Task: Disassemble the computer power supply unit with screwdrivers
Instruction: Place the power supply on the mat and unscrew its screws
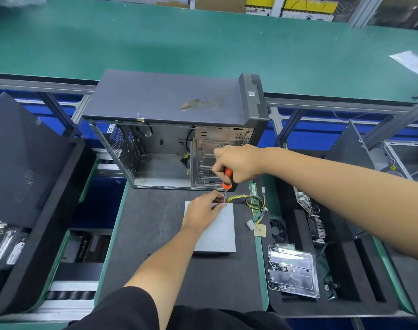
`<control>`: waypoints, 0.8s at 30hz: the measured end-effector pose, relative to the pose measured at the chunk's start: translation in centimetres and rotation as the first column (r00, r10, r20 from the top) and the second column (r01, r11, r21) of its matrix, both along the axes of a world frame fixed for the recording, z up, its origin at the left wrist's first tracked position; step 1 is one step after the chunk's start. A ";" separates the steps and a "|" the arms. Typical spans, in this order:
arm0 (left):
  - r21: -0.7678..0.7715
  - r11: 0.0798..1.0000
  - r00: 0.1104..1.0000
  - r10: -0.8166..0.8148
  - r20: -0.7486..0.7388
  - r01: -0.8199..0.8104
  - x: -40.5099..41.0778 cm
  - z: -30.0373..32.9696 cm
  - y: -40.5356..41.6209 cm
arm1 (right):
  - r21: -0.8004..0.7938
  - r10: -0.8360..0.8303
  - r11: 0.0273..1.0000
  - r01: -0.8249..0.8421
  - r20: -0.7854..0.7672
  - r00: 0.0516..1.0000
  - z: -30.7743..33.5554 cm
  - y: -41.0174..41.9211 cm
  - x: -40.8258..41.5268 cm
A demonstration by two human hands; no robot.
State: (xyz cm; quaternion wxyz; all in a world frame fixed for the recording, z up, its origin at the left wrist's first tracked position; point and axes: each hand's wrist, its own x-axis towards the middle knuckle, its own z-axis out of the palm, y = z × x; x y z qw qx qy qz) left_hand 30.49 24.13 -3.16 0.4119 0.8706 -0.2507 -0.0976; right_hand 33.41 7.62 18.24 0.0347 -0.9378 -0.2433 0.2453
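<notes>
A flat grey power supply unit (218, 232) lies on the dark mat (155, 222) in front of me, its yellow and black cable bundle (248, 201) trailing off its far right corner. My right hand (236, 164) grips an orange-and-black screwdriver (227, 179), held upright with its tip down at the unit's far edge. My left hand (202, 210) rests on the unit's far left part, fingers pinching near the screwdriver's tip; what they hold is too small to see.
An open, emptied computer case (174, 129) stands just behind the unit. A green memory stick (253, 198) and white connectors lie to the right. Right tray holds a clear plastic box (292, 270) with screws and a fan (278, 231). Black case panels (20, 167) lean at left.
</notes>
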 end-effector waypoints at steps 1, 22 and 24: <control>-0.001 1.000 1.000 -0.002 0.002 0.002 0.0 0.0 0.0 | -0.004 0.000 1.000 -0.001 -0.013 1.000 0.0 0.0 -0.1; 0.002 1.000 1.000 0.003 -0.007 -0.003 -0.1 0.3 0.0 | -0.272 0.166 0.956 -0.115 0.174 0.971 -0.7 -0.3 0.0; 0.007 1.000 1.000 0.003 -0.009 -0.003 -0.1 0.3 0.0 | -0.311 0.174 0.945 -0.104 0.206 0.963 -0.8 -0.1 0.0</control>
